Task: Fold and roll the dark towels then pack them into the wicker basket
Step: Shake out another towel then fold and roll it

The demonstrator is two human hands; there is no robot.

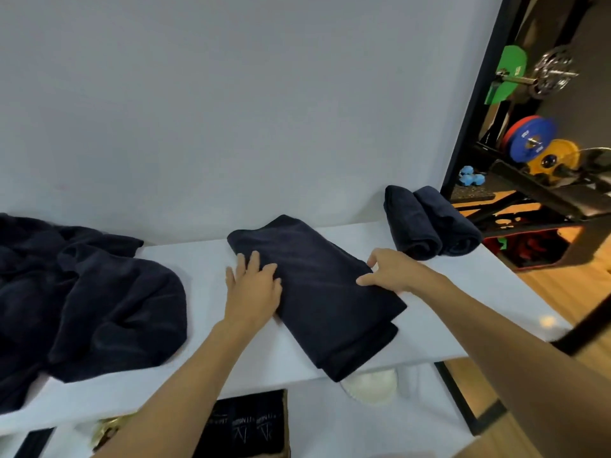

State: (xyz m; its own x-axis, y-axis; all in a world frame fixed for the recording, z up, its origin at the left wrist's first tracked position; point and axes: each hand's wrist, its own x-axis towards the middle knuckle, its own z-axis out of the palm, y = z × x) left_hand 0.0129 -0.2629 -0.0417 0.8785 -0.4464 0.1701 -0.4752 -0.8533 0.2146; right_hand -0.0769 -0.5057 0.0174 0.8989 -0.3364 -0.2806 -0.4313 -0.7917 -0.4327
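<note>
pressing flat left hand (253, 289) on folded towel (319, 302); right hand (390, 272) pinches its right edge.

a folded dark towel (317, 292) lies slanted on the white table (198, 328). the left hand (253, 289) presses flat on its left edge; the right hand (388, 272) grips its right edge. two rolled towels (429, 223) sit at the table's far right, a heap of unfolded dark towels (82, 299) at left.
</note>
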